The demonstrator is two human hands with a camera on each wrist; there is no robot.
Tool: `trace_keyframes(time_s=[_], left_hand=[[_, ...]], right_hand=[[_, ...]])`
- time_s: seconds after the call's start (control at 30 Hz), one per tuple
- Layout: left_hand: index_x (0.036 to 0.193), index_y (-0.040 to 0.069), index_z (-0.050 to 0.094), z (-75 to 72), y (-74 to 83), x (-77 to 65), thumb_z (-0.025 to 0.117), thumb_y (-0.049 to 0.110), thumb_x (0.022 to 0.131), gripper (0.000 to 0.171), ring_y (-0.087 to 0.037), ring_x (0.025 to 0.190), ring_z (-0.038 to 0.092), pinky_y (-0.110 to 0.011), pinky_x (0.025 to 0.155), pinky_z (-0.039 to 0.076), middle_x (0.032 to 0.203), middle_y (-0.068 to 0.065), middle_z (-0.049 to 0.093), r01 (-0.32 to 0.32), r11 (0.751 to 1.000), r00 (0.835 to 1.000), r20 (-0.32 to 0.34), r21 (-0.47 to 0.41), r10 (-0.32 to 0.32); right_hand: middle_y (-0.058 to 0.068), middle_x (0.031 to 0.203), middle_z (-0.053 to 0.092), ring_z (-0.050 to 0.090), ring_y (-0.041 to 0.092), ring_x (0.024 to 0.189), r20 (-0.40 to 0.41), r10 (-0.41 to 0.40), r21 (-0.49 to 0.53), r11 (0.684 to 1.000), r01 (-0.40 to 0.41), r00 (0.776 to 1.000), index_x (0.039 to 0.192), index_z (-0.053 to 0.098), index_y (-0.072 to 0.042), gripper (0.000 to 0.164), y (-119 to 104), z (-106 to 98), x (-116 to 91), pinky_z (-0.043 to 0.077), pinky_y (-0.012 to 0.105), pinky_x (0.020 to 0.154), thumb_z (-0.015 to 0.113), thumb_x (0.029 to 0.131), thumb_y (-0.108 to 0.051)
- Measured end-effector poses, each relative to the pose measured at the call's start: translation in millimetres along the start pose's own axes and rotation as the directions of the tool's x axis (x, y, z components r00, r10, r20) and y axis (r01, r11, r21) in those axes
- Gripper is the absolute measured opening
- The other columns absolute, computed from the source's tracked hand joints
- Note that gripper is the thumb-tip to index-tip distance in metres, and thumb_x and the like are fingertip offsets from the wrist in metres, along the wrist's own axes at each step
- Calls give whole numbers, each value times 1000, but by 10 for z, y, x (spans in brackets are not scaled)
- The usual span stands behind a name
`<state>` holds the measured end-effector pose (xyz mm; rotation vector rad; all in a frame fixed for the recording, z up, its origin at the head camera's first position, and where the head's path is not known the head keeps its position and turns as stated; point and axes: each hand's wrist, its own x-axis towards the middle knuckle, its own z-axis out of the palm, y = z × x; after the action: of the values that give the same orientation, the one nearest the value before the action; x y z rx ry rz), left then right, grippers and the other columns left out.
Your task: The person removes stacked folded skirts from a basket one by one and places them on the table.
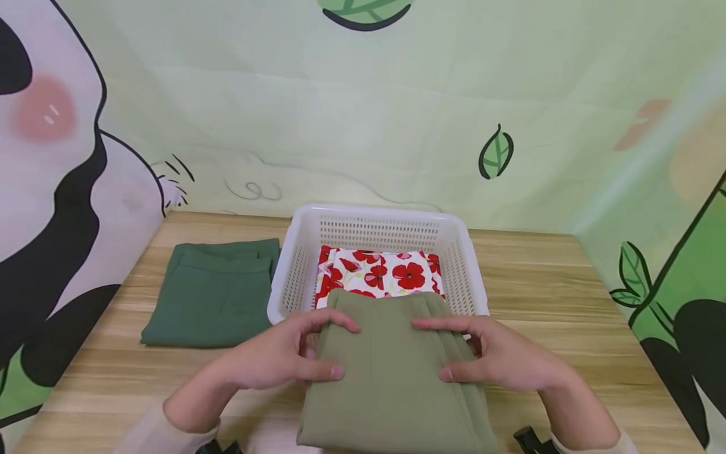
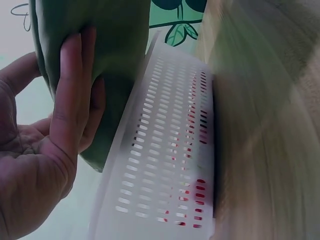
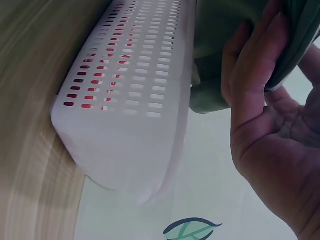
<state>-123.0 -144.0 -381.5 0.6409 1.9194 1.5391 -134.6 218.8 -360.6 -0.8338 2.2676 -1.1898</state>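
A folded olive-green garment (image 1: 391, 378) is held up between both hands, its far end over the near rim of a white perforated basket (image 1: 380, 217). My left hand (image 1: 283, 353) grips its left edge, thumb and index finger on top and the other fingers underneath. On the opposite edge my right hand (image 1: 499, 356) holds it the same way. In the left wrist view, fingers (image 2: 75, 95) press against the cloth's underside; the right wrist view shows likewise bent fingers (image 3: 260, 65) beneath it. Inside the basket lies a folded white cloth with red flowers (image 1: 391, 274), partly hidden by the olive garment.
Left of the basket, a folded dark green garment (image 1: 210, 296) lies on the wooden table (image 1: 544, 296). Behind the table hangs a pale green backdrop (image 1: 255, 126) with printed leaves and a panda-like figure, which continues down both sides.
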Motion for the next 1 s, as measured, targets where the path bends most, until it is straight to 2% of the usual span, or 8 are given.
trace_keyframes(time_s=[0.17, 0.27, 0.4, 0.47, 0.6, 0.77, 0.93, 1.0], left_hand=[[136, 26, 57, 25, -49, -49, 80, 17, 91, 51, -9, 51, 53, -24, 52, 51, 107, -6, 67, 9, 1000, 998, 56, -27, -8], [136, 24, 57, 36, -77, -70, 80, 15, 91, 51, -11, 50, 58, -32, 55, 58, 88, -4, 67, 11, 999, 996, 93, -41, -7], [135, 24, 58, 50, -119, -87, 81, 17, 90, 51, -9, 46, 53, -23, 52, 50, 55, -8, 52, 6, 1000, 993, 120, -23, -3], [134, 24, 59, 62, -149, -90, 81, 17, 90, 50, -8, 46, 51, -18, 51, 44, 53, -14, 50, 3, 1000, 992, 127, -27, 0], [132, 21, 58, 100, -224, -94, 81, 15, 89, 49, -9, 45, 51, -18, 51, 44, 61, -10, 56, 11, 999, 990, 143, -53, -4], [131, 19, 57, 148, -313, -101, 81, 14, 89, 48, -6, 46, 52, -21, 56, 53, 70, 8, 57, 41, 996, 986, 165, -80, -27], [130, 17, 58, 178, -378, -99, 82, 13, 88, 48, -9, 48, 56, -23, 56, 55, 95, -1, 63, 49, 995, 985, 168, -89, -33], [129, 16, 59, 188, -407, -95, 82, 12, 88, 47, -20, 48, 60, -24, 57, 56, 106, -5, 63, 49, 994, 984, 176, -93, -32]], right_hand=[[1, 101, 55, 37, -1, 64, 51, -37, -10, 999, 37, 998, 148, 55, -31, 64, 46, 29, -39, 41, 20, 61, 81, 90, -25], [1, 92, 50, 27, 1, 54, 87, -41, -2, 999, 41, 995, 145, 57, -30, 62, 78, 39, -50, 35, 22, 51, 82, 89, -25], [-3, 77, 46, 28, 1, 50, 137, -51, 33, 998, 46, 989, 141, 57, -27, 59, 123, 55, -59, 35, 21, 48, 83, 88, -24], [-2, 65, 37, 28, 0, 47, 164, -66, 63, 996, 56, 984, 139, 57, -24, 57, 144, 65, -60, 34, 21, 45, 83, 88, -22], [3, 55, 23, 27, -1, 43, 206, -76, 132, 990, 49, 976, 136, 56, -20, 55, 178, 88, -63, 32, 21, 40, 83, 88, -17], [4, 65, 39, 28, -1, 43, 238, -84, 152, 987, 48, 968, 133, 57, -20, 52, 215, 116, -62, 32, 20, 41, 82, 88, -16], [1, 75, 46, 29, -1, 44, 262, -61, 129, 991, 28, 963, 130, 59, -21, 48, 255, 148, -63, 35, 19, 45, 83, 88, -19], [-3, 69, 40, 30, -1, 45, 275, -23, 109, 994, -7, 961, 128, 60, -23, 47, 271, 171, -65, 36, 19, 48, 83, 87, -22]])
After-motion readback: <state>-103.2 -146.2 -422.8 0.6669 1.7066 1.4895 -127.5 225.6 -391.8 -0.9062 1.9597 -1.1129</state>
